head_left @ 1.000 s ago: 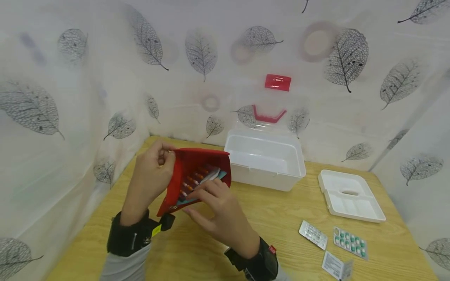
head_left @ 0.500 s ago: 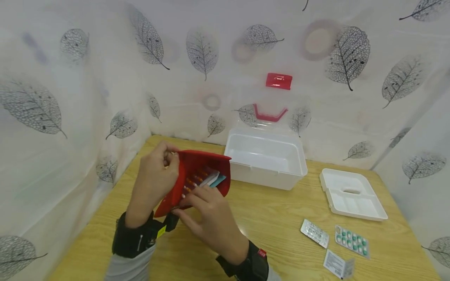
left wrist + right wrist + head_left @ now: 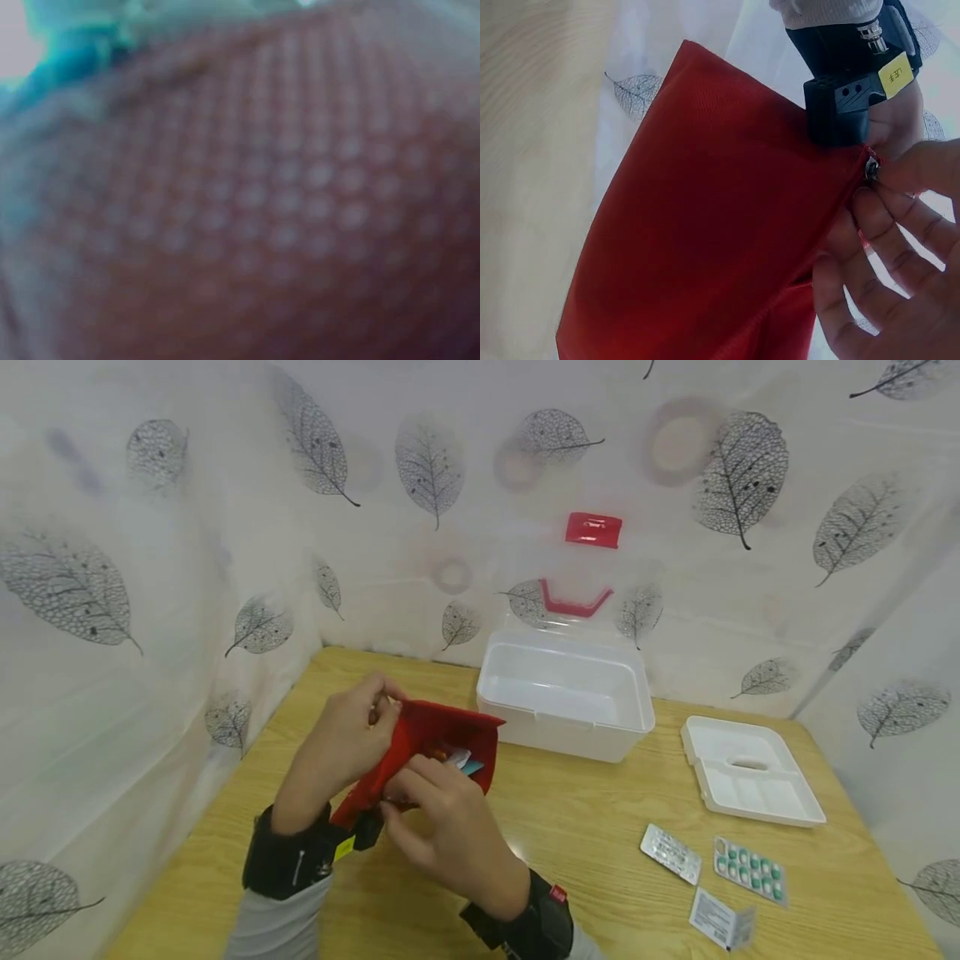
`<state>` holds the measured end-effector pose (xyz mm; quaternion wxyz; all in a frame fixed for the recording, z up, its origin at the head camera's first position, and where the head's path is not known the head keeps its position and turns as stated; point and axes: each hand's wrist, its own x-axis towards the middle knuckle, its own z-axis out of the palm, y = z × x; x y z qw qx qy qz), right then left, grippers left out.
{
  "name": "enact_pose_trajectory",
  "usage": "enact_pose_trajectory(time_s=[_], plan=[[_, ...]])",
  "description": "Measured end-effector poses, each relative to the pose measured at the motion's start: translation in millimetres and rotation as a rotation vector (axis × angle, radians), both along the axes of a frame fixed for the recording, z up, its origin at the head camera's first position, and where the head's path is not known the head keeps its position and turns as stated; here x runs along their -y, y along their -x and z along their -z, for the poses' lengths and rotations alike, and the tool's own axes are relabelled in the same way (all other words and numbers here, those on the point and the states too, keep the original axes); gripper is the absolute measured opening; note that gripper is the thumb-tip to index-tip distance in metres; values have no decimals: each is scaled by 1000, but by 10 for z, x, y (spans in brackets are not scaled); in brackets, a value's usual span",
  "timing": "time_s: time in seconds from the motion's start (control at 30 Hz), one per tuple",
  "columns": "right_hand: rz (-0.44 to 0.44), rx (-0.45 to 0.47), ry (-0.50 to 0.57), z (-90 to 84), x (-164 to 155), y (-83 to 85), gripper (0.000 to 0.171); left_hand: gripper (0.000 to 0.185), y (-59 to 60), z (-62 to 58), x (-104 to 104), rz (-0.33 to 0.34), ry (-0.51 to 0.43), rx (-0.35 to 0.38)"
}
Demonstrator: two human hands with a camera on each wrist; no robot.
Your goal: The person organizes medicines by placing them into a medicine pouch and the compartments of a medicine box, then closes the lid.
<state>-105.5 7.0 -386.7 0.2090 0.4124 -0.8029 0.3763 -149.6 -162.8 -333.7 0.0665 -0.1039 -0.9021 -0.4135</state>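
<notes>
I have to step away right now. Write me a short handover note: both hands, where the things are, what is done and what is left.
Left hand grips the top edge of the red pouch, held above the table.
Right hand pinches at the pouch's lower corner, where the right wrist view shows a small metal zip pull.
Done: some blister packs sit inside the open pouch.
Left, as it looks: pouch not yet closed. A silver blister strip, a green pill strip and a folded leaflet lie on the table to the right. The white box stands open and empty, its tray beside it.
</notes>
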Motion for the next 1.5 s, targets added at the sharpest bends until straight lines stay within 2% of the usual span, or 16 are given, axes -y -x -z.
enact_pose_trajectory(time_s=[0.27,0.5,0.57,0.67,0.8,0.9,1.03,1.13,1.2,1.37,1.5], plan=[[29,97,8,-4,-20,19,3,20,30,37,18,174,63,134],[47,97,59,-28,-63,78,1,32,-31,-22,94,219,73,143],[64,92,85,-29,-93,108,3,39,-74,-41,139,252,84,152],[89,96,116,-24,-140,146,5,49,-133,-67,196,341,100,172],[105,119,152,-6,-189,155,6,62,-180,-69,230,461,66,215],[114,145,179,-3,-207,144,7,72,-195,-66,225,470,15,230],[114,186,212,-22,-215,145,8,54,-202,-66,206,437,6,200],[117,219,218,-37,-222,153,7,31,-200,-63,188,440,50,163],[119,240,216,-42,-224,157,7,21,-196,-58,169,447,85,130],[123,263,213,-51,-226,161,9,13,-188,-50,112,455,159,58],[119,241,221,-40,-233,170,8,7,-177,-52,95,470,187,38]])
